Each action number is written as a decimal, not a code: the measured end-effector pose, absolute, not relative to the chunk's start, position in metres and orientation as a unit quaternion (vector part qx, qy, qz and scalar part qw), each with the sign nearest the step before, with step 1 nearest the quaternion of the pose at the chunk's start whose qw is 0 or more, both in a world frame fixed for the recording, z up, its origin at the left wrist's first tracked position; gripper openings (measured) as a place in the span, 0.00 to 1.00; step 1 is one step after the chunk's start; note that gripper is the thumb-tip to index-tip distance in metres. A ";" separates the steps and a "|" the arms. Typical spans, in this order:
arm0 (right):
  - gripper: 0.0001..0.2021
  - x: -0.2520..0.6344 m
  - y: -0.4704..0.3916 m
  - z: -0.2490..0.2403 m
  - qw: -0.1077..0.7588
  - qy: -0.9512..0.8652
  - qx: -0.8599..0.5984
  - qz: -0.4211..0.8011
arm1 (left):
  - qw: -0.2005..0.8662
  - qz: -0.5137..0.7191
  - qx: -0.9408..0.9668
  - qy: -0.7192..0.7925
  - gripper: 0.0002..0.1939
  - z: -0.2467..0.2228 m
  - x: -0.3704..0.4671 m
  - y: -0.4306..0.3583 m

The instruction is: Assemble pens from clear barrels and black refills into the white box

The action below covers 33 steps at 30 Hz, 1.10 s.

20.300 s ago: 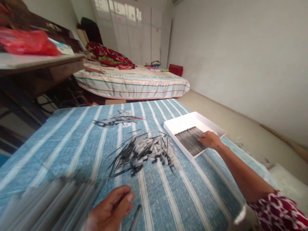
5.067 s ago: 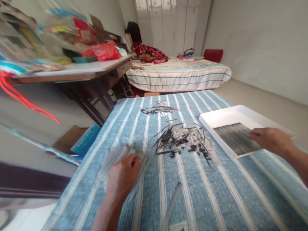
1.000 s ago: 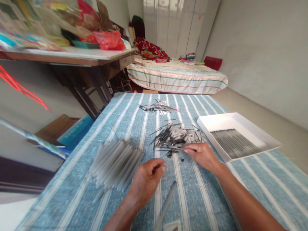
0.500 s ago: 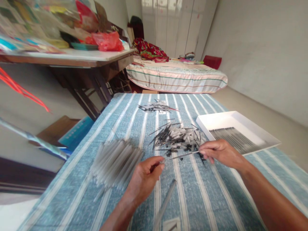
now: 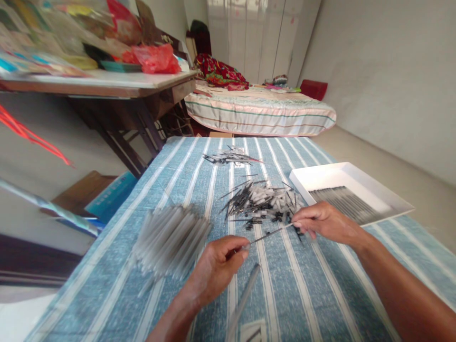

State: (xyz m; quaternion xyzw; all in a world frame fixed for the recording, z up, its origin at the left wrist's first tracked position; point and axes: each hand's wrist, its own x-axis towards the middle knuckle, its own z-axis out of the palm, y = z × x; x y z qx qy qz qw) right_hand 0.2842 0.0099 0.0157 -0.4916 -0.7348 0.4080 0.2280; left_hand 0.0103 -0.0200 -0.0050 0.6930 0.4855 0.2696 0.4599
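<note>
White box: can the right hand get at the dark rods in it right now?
Likely yes: the right hand is beside the white box, open above its dark rods. Its fingers hold a thin rod, though.

No lettering, brand or number is legible around the cloth-covered bench (image 5: pixel 302 297).
Left of the bench, a blue box (image 5: pixel 110 197) bears a row of whitish characters, too blurred to read. On the bench's far part, a white label (image 5: pixel 240 165), partly under a small pile of thin pieces (image 5: pixel 228 156), has dark print, unreadable; at its near edge, a pale patch (image 5: pixel 253 331) shows one dark, unclear mark.
</note>
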 end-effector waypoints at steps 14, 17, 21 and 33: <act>0.09 0.230 -0.004 0.026 0.236 -0.782 -0.421 0.394 | 0.563 0.257 0.641 0.454 0.08 0.004 0.015 -0.025; 0.11 0.217 -0.010 0.026 0.275 -0.781 -0.408 0.386 | 0.583 0.293 0.608 0.452 0.08 0.004 0.016 -0.025; 0.11 0.220 -0.008 0.007 0.291 -0.731 -0.512 0.344 | 0.596 0.360 0.548 0.463 0.11 0.004 0.014 -0.026; 0.06 0.209 0.002 -0.034 0.237 -0.752 -0.561 0.251 | 0.620 0.393 0.520 0.437 0.16 -0.004 0.012 -0.025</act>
